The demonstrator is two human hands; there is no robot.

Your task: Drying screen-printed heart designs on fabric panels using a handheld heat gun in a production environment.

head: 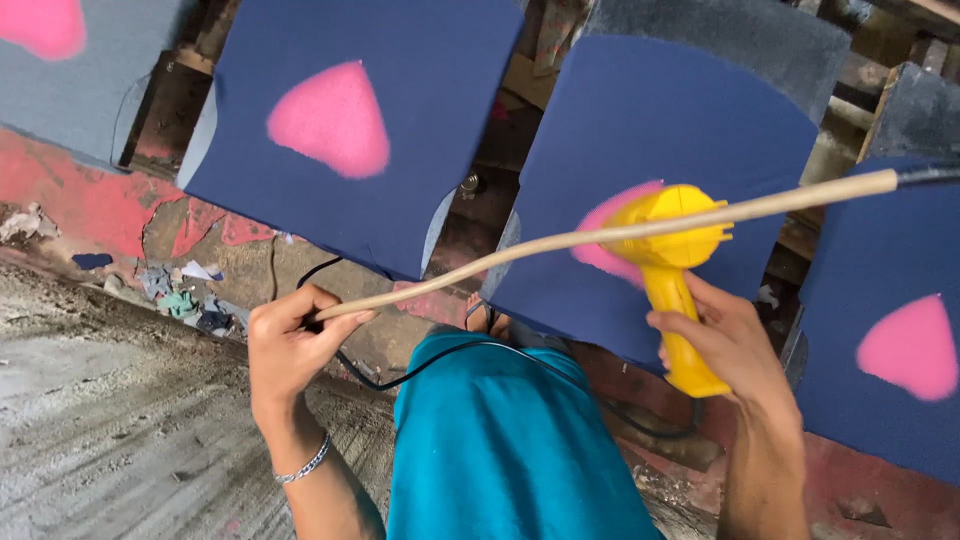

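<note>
I take this for a rough craft workshop, likely for fabric or shoe parts. Dark blue fabric panels (pixel 350 130), each sprayed with a pink patch (pixel 330 118), lean in a row against wooden framing (pixel 840 110). The concrete floor (pixel 110 430) is stained with red paint and littered with cloth scraps (pixel 185 300). A yellow heat gun (pixel 675 290) with its black cord (pixel 440 362) suggests production work.

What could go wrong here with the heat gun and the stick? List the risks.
1. The yellow heat gun in the right hand points close at the pink patch; the navy fabric panel might scorch.
2. The black cord loops across the lap and could snag.
3. The long stick in the left hand could knock neighbouring panels.
</note>
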